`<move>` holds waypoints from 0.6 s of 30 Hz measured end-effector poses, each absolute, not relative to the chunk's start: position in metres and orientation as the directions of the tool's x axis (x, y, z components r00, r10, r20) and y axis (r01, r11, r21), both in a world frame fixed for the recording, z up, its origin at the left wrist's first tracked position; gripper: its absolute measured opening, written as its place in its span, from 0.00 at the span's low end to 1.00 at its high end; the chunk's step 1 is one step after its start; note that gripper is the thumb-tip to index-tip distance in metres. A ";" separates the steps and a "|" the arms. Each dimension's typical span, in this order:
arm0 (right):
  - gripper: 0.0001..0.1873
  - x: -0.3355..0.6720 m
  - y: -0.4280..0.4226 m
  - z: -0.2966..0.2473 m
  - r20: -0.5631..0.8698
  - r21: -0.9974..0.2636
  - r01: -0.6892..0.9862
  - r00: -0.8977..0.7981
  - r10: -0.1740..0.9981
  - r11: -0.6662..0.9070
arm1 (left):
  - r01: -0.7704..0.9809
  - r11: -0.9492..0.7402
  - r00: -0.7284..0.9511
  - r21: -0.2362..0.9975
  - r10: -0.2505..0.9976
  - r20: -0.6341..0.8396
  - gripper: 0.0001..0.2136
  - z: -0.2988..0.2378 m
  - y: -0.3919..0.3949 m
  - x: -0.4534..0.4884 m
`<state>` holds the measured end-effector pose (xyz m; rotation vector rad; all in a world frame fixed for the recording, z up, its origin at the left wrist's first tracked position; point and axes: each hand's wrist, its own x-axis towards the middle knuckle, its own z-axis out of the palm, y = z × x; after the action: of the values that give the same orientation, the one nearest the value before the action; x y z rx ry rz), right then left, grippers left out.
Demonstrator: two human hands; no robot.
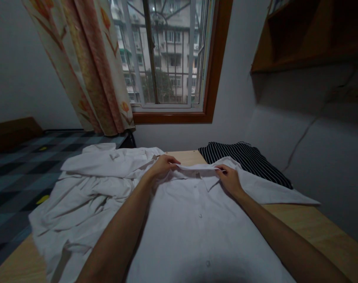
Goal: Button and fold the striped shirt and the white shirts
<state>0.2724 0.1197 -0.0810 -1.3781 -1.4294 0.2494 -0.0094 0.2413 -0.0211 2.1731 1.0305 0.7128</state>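
A white button-up shirt (179,220) lies front side up on the light wooden table (303,220), its collar at the far end and its buttons running down the middle. My left hand (165,165) pinches the left end of the collar. At the collar's right end, my right hand (228,179) grips the fabric between thumb and fingers. The collar band stretches fairly straight between both hands. One sleeve reaches out to the right across the table.
Crumpled white garments (99,188) are heaped on the left. A black striped folded cloth (244,157) lies at the back right. Beyond the table's left side is a bed with a checked cover (13,169). A curtain (96,78) hangs beside the window; a wooden shelf (303,39) is mounted upper right.
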 end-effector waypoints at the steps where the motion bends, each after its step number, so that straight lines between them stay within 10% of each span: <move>1: 0.13 0.276 0.121 -0.079 0.502 -0.783 0.537 0.246 0.829 0.315 | 0.447 -0.473 0.568 0.759 0.806 0.168 0.08 -0.020 0.242 -0.011; 12: 0.19 0.298 0.137 -0.058 0.021 -0.990 -0.133 0.173 0.985 0.045 | 0.023 -0.071 0.482 0.997 0.875 0.051 0.13 -0.031 0.247 -0.014; 18: 0.14 0.295 0.145 -0.046 0.028 -0.961 0.267 0.343 0.939 -0.069 | -0.195 0.004 0.317 0.981 0.946 0.059 0.21 -0.034 0.247 -0.003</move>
<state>0.2952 0.1447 -0.0463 -1.5710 -1.1233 0.8128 -0.0026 0.2472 -0.0338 1.2235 0.8155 1.0719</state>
